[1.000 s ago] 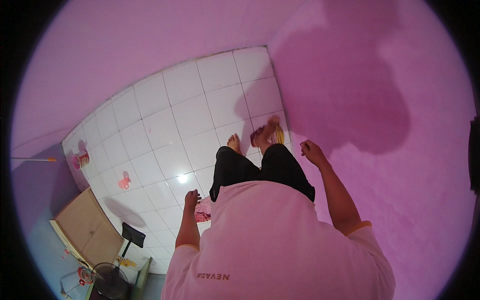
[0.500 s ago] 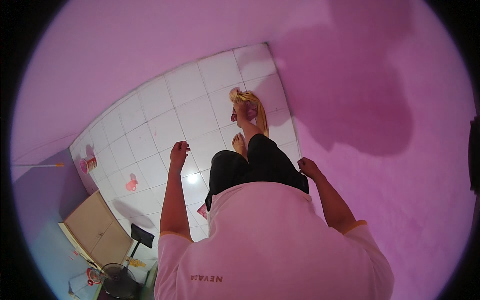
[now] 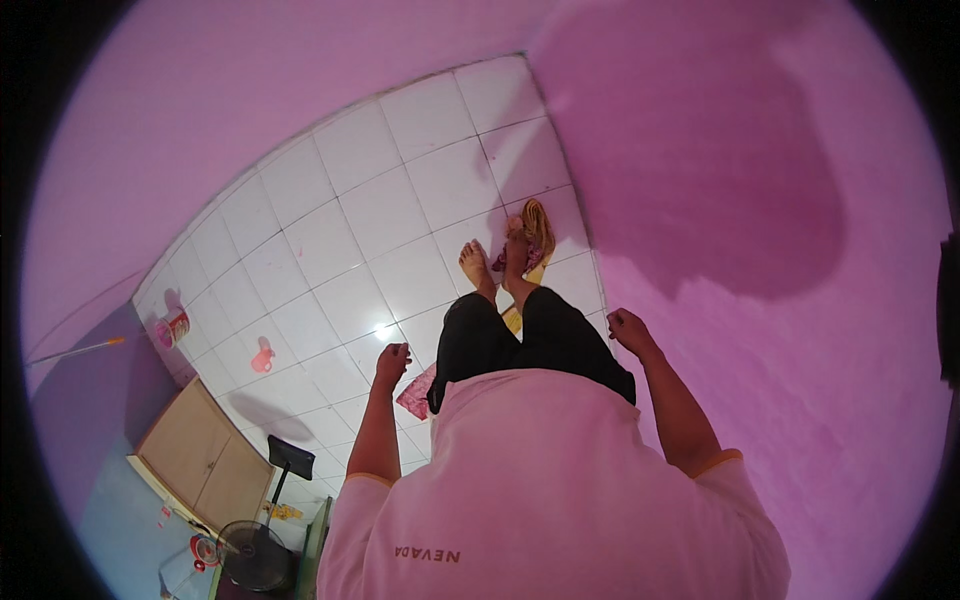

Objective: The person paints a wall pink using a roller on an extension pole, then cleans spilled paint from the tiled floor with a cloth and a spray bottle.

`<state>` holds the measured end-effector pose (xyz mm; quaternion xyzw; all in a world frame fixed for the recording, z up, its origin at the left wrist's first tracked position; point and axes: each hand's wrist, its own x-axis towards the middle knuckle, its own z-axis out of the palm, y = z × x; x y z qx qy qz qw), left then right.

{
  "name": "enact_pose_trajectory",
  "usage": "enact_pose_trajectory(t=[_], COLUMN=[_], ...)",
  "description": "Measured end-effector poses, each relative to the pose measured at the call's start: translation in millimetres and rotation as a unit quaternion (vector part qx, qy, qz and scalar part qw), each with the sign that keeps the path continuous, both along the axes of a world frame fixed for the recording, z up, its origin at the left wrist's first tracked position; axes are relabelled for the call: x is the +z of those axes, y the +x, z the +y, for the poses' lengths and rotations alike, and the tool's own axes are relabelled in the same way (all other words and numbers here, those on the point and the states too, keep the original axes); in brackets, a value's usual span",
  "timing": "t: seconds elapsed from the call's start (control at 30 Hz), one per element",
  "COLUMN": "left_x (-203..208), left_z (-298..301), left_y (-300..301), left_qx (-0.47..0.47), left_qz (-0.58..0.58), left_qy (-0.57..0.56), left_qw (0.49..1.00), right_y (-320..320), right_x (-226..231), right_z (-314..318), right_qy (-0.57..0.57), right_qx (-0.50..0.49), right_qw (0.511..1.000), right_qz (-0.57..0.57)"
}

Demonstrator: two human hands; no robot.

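My left hand (image 3: 393, 364) hangs beside my left thigh with its fingers loosely bent and a little apart, holding nothing. My right hand (image 3: 629, 331) is out by my right thigh, close to the pink wall (image 3: 760, 400); its fingers are curled in and no object shows in them. Neither hand touches anything. On the tiled floor, my right foot (image 3: 516, 250) rests on a bunched cloth (image 3: 540, 228), yellow-brown with a pink patterned part. My bare left foot (image 3: 476, 265) stands on the tiles beside it.
A pink patterned cloth (image 3: 415, 396) lies left of my shorts. Farther left are a small pink object (image 3: 262, 357) and a red-and-white bucket (image 3: 172, 327). A beige cabinet (image 3: 205, 445), a black-headed dustpan or broom (image 3: 290, 456) and a round fan (image 3: 253, 556) stand at lower left.
I have stepped back from the far wall; my left foot has moved forward beside the right. The bunched cloth has come nearer under my right foot. My left hand has drawn back and inward.
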<state>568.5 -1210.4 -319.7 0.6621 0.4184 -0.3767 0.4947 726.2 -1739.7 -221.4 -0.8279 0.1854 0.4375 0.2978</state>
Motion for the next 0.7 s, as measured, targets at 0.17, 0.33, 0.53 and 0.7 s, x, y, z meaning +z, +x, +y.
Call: enact_pose_trajectory(t=[0.17,0.33,0.53,0.7], left_x=[3.9,8.5,-13.3,-13.1], left_z=[20.6,50.0,69.2,41.8], left_y=[-3.1,42.8,90.8,86.5], left_qx=[0.044,0.068,0.086,0.095], left_qz=[-0.011,-0.075,-0.132,-0.152], left_qy=[0.024,0.054,0.073,0.035], left_qw=[0.999,0.993,0.985,0.983], right_y=[26.1,65.3,109.8,98.5], right_x=[-14.4,-31.1,-49.2,-43.4], right_z=[13.7,36.7,46.4,38.0], right_qy=[0.011,0.002,0.056,0.034], right_qx=[0.044,0.143,0.093,0.076], right_qw=[0.999,0.983,0.986,0.99], right_qz=[-0.018,-0.111,-0.127,-0.109])
